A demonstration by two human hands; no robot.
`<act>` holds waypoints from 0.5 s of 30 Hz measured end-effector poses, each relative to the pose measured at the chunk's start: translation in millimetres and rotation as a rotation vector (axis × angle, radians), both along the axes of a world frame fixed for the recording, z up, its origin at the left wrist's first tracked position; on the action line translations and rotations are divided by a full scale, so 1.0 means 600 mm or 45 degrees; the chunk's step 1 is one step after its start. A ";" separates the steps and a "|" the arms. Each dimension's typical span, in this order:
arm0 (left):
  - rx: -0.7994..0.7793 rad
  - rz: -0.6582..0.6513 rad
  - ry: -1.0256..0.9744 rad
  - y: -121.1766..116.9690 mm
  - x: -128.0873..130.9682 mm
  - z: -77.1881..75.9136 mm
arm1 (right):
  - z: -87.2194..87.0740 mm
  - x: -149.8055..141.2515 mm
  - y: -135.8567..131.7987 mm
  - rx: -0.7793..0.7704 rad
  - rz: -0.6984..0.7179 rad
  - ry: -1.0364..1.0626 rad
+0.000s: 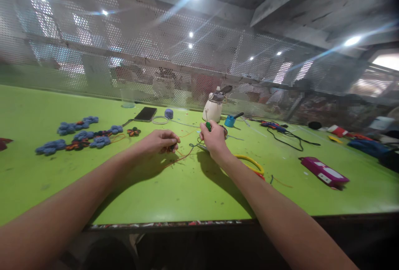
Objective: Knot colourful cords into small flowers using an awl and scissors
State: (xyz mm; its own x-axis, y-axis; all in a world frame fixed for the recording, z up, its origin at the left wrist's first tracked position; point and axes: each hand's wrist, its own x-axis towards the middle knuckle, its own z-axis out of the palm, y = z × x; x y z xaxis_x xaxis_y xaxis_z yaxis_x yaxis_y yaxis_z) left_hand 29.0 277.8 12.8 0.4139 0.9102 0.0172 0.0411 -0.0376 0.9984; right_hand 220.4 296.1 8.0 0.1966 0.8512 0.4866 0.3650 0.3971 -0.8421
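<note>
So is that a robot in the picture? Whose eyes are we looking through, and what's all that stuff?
No robot here! These are a person's own bare hands. There is just one picture, from a camera worn on the person's head, looking forward and down.

The left hand pinches a small dark piece, mostly hidden by the fingers, near some orange thread. The right hand grips a tool with a green handle.

On the bright green table lie fluffy blue flower shapes on the left. Further back are a flat dark thing like a phone and a pale jug. On the right are a yellow ring and a purple thing like a case.
</note>
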 end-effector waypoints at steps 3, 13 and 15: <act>-0.156 -0.078 -0.230 -0.002 -0.001 0.003 | -0.002 0.002 0.002 -0.006 0.028 0.006; -0.268 -0.207 -0.510 -0.006 -0.011 0.022 | 0.001 -0.011 -0.016 -0.124 0.176 -0.088; -0.236 -0.216 -0.578 -0.010 -0.010 0.024 | 0.000 -0.018 -0.022 -0.157 0.218 -0.115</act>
